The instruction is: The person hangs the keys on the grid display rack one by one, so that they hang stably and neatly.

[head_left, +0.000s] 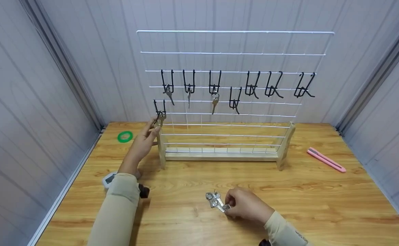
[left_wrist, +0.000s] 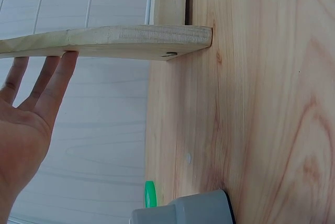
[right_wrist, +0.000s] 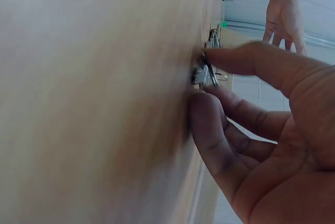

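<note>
A white wire grid rack on wooden feet stands on the table with black hooks hanging from it. Keys hang on several hooks, such as the key in the middle and the key at the lower left. My left hand is at the rack's left end, just below that lower-left key. In the left wrist view its straight fingers touch the wooden side post. Low over the table, my right hand pinches a key at the edge of a small pile of silver keys.
A green tape roll lies left of the rack. Beside my left forearm is a white and grey device, partly hidden. A pink utility knife lies on the right. Panelled walls enclose the table.
</note>
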{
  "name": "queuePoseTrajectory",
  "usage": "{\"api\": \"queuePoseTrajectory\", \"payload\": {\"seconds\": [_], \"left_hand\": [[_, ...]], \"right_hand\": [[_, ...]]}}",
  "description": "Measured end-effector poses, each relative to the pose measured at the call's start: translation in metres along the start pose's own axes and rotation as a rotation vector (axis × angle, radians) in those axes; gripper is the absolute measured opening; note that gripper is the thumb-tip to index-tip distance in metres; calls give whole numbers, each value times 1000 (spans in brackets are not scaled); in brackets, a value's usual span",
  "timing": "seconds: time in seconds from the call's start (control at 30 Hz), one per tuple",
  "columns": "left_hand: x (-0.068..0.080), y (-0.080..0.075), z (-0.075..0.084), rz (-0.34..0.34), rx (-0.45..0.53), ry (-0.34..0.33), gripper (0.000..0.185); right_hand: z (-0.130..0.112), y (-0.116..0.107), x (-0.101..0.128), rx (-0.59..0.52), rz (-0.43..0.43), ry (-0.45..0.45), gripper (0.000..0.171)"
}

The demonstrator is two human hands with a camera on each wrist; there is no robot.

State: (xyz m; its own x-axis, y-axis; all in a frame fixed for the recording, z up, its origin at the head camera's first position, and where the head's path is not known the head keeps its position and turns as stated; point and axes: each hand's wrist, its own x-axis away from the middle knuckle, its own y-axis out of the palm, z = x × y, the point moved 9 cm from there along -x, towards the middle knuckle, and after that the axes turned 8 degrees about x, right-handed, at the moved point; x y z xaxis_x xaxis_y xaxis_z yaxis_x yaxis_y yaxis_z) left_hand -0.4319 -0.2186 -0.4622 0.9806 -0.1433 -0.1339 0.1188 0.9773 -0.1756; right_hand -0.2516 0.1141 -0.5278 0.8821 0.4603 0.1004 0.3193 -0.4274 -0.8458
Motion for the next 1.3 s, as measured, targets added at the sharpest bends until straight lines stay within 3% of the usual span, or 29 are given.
{"api": "queuePoseTrajectory", "payload": {"seconds": [0.13, 0.37, 0.47, 0.57, 0.83, 1.3], "left_hand": [[0, 0, 1, 0, -3, 6, 63], [0, 0, 0, 1, -10, -12, 62], [0, 0, -2, -2, -2, -15, 62], [0, 0, -2, -1, -2, -22, 62], [1, 1, 1, 2, -2, 4, 62], [-1, 1, -1, 13, -4, -12, 64]], "right_hand": [[-11, -2, 3, 102, 24, -61, 20], [-37, -4, 10, 436, 201, -244, 16], [-41, -5, 12, 485, 244, -274, 16], [-38, -5, 11, 443, 234, -260, 12], [-19, -4, 6, 172, 150, -129, 4], [-6, 0, 3, -117, 39, -53, 8]]}}
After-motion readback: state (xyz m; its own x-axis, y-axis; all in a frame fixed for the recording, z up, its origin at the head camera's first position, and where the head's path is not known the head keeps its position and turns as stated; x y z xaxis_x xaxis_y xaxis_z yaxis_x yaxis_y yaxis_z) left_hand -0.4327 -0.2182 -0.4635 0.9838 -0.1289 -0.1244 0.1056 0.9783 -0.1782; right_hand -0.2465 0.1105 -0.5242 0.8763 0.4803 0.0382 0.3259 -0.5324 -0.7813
